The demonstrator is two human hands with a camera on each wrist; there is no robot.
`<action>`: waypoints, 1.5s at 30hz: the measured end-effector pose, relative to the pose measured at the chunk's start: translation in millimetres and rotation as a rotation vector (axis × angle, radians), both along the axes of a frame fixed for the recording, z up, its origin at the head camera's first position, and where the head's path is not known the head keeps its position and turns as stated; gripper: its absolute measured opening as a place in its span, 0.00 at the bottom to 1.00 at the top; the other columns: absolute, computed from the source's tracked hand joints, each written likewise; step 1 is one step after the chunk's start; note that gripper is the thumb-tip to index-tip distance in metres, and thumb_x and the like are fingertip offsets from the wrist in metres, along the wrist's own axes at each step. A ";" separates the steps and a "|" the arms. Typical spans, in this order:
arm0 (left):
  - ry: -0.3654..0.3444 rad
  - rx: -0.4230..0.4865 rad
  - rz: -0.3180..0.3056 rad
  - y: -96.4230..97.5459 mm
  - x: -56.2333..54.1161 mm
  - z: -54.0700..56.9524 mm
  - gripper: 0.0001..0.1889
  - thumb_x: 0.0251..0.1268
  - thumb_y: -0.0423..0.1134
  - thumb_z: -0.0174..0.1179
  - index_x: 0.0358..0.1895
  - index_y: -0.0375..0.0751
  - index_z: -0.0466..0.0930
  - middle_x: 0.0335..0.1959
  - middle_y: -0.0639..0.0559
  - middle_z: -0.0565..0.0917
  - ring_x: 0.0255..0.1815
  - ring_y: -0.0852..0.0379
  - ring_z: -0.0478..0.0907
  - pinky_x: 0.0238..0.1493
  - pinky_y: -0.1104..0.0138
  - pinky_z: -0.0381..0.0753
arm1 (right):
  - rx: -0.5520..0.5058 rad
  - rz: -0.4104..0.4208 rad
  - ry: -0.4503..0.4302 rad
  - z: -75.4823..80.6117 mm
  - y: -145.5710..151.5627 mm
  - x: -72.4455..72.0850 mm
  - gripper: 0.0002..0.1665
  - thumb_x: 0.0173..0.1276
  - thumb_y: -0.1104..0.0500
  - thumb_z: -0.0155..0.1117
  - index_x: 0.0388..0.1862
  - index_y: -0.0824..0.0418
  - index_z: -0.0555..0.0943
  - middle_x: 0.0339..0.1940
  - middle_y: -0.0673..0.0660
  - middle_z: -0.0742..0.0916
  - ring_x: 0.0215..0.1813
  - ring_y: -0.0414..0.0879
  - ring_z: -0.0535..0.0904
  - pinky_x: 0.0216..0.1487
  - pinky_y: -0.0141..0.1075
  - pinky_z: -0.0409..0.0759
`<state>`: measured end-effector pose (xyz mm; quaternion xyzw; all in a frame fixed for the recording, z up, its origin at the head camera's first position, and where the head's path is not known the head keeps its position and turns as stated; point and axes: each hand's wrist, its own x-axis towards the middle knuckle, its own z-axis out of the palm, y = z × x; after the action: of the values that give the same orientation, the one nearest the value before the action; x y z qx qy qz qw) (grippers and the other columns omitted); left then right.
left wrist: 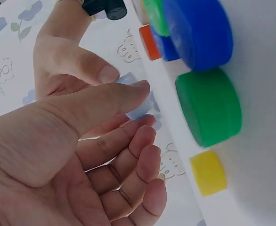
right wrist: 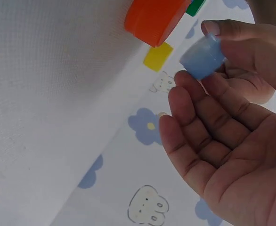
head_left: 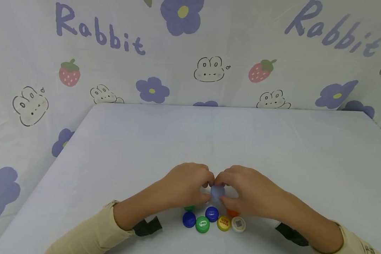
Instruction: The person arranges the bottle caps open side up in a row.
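A small light blue bottle cap [head_left: 217, 191] is held up between both hands, over the white table. My left hand [head_left: 190, 183] pinches it from the left, with the thumb [left wrist: 128, 94] across its near side and the index fingertip at its lower edge. From the right, my right hand [head_left: 249, 188] grips the same cap [right wrist: 203, 57] between thumb and index finger. The other fingers of both hands curve loosely around nothing. Just below the hands lie a dark blue cap [head_left: 212, 214] and an orange cap [head_left: 233, 212], the orange one partly covered by the right hand.
Nearer me on the table [head_left: 177, 141] are another blue cap [head_left: 189, 219], a green cap [head_left: 202, 224], a yellow cap [head_left: 223, 223] and a white cap [head_left: 238, 224]. A second green cap [head_left: 189, 208] peeks out under the left hand. Another yellow cap [right wrist: 158, 56] shows in both wrist views.
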<state>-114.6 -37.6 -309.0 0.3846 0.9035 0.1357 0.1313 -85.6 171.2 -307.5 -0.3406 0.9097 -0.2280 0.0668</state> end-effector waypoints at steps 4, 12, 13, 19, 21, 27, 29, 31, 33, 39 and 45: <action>0.001 0.026 0.009 -2.8 -2.3 3.7 0.13 0.61 0.42 0.74 0.47 0.43 0.89 0.35 0.58 0.85 0.33 0.64 0.76 0.37 0.73 0.76 | -0.073 -0.015 -0.045 -0.1 1.7 -2.4 0.13 0.66 0.59 0.73 0.49 0.53 0.85 0.44 0.41 0.85 0.47 0.43 0.80 0.50 0.41 0.83; -0.012 0.066 0.018 -5.5 -4.1 6.3 0.14 0.62 0.44 0.74 0.47 0.42 0.89 0.33 0.58 0.86 0.32 0.64 0.77 0.36 0.72 0.76 | -0.207 -0.003 -0.146 -4.2 5.2 -9.5 0.10 0.70 0.59 0.69 0.49 0.54 0.84 0.44 0.41 0.86 0.47 0.42 0.81 0.52 0.44 0.83; -0.013 0.071 0.016 -5.9 -4.3 6.3 0.14 0.62 0.44 0.74 0.47 0.43 0.89 0.33 0.58 0.86 0.32 0.64 0.77 0.36 0.72 0.76 | -0.220 0.002 -0.157 -4.7 5.6 -10.3 0.09 0.71 0.58 0.69 0.49 0.54 0.84 0.44 0.41 0.86 0.47 0.41 0.81 0.52 0.44 0.83; -0.021 0.101 0.003 -8.3 -4.8 6.3 0.12 0.64 0.46 0.73 0.46 0.45 0.90 0.31 0.61 0.85 0.31 0.65 0.77 0.35 0.71 0.76 | -0.271 0.027 -0.181 -5.4 8.2 -14.4 0.08 0.75 0.54 0.67 0.48 0.53 0.85 0.42 0.41 0.87 0.44 0.39 0.82 0.50 0.40 0.82; -0.027 0.106 0.005 -8.4 -4.8 6.7 0.13 0.64 0.47 0.73 0.46 0.45 0.90 0.31 0.61 0.85 0.31 0.65 0.77 0.35 0.72 0.76 | -0.277 0.027 -0.183 -4.7 8.6 -15.2 0.08 0.75 0.54 0.66 0.49 0.53 0.86 0.41 0.42 0.88 0.43 0.39 0.82 0.48 0.37 0.82; -0.043 0.138 -0.001 -8.3 -4.9 6.2 0.09 0.68 0.46 0.70 0.42 0.44 0.90 0.28 0.62 0.84 0.29 0.65 0.76 0.34 0.72 0.76 | -0.287 -0.003 -0.187 -4.1 8.0 -16.9 0.10 0.78 0.52 0.62 0.49 0.53 0.86 0.39 0.44 0.88 0.40 0.41 0.81 0.45 0.37 0.82; -0.048 0.158 -0.006 -8.9 -5.2 6.4 0.09 0.69 0.45 0.69 0.39 0.44 0.89 0.26 0.63 0.82 0.27 0.65 0.75 0.33 0.72 0.75 | -0.292 -0.003 -0.190 -4.0 8.1 -17.5 0.11 0.78 0.51 0.62 0.50 0.54 0.85 0.39 0.43 0.88 0.41 0.41 0.82 0.45 0.38 0.82; -0.057 0.176 -0.008 -9.9 -5.5 7.1 0.09 0.70 0.46 0.68 0.38 0.44 0.88 0.24 0.63 0.80 0.26 0.64 0.74 0.31 0.71 0.75 | -0.300 0.008 -0.196 -3.6 8.6 -18.2 0.12 0.78 0.51 0.62 0.52 0.54 0.85 0.40 0.43 0.88 0.42 0.41 0.82 0.46 0.37 0.82; -0.064 0.189 -0.004 -11.2 -6.0 8.2 0.10 0.70 0.46 0.68 0.38 0.43 0.88 0.23 0.63 0.79 0.26 0.63 0.74 0.31 0.71 0.75 | -0.308 0.024 -0.197 -3.4 9.8 -19.1 0.13 0.78 0.52 0.62 0.54 0.55 0.84 0.42 0.42 0.88 0.43 0.41 0.83 0.47 0.37 0.82; -0.056 0.197 0.016 -14.5 -6.6 12.0 0.11 0.69 0.46 0.68 0.44 0.43 0.89 0.26 0.62 0.81 0.29 0.63 0.75 0.34 0.70 0.76 | -0.306 0.030 -0.172 -4.8 12.7 -21.9 0.13 0.78 0.54 0.63 0.55 0.56 0.84 0.41 0.44 0.89 0.41 0.40 0.83 0.46 0.37 0.83; -0.019 0.191 0.039 -13.7 -6.7 14.6 0.14 0.68 0.48 0.69 0.49 0.43 0.89 0.33 0.60 0.85 0.34 0.62 0.78 0.38 0.70 0.77 | -0.294 -0.020 -0.193 -3.8 13.3 -23.7 0.11 0.77 0.54 0.64 0.53 0.56 0.84 0.39 0.46 0.89 0.38 0.41 0.83 0.44 0.38 0.84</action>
<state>-121.3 -51.3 -294.4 0.3762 0.8926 0.2275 0.1002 -109.3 184.6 -311.3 -0.3139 0.8593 -0.3910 0.1009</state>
